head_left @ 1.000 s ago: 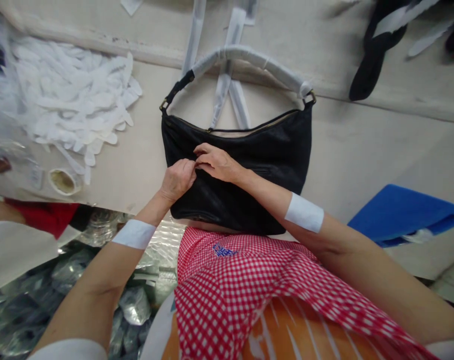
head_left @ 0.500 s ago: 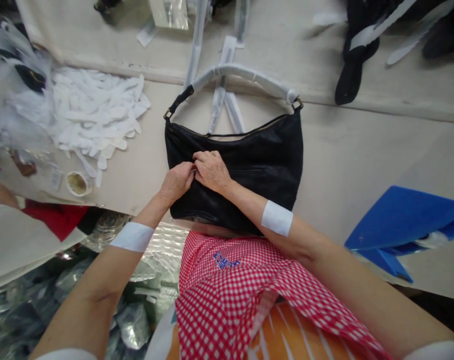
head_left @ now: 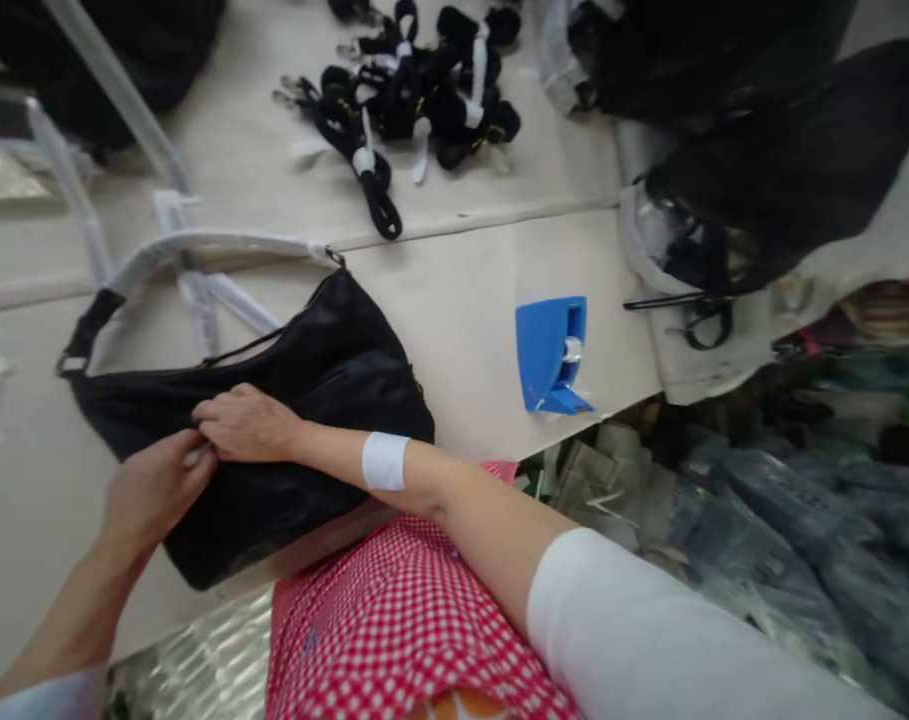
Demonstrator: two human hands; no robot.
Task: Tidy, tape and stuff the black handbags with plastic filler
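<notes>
A black shoulder handbag [head_left: 341, 340] lies flat on the table, with its white-wrapped handle [head_left: 221, 243] toward the back. My left hand [head_left: 161, 480] is closed in a pinch over the left part of the bag's front. Right beside it, fingers bent and touching the left fingertips, my right hand [head_left: 248, 425] rests closed on the front panel. Whatever small part sits between the fingers is hidden. A zip runs along the bag's top edge.
Several black coiled straps [head_left: 424, 90] with white ties lie at the back. A blue tape dispenser [head_left: 551, 352] stands right of the bag. More black bags [head_left: 791, 190] lie at far right. Beyond the table's front edge are plastic-wrapped packages [head_left: 784, 530].
The view has swung to the right, so the bag now appears further left and the dispenser and straps show. Both hands stay together on the bag's front.
</notes>
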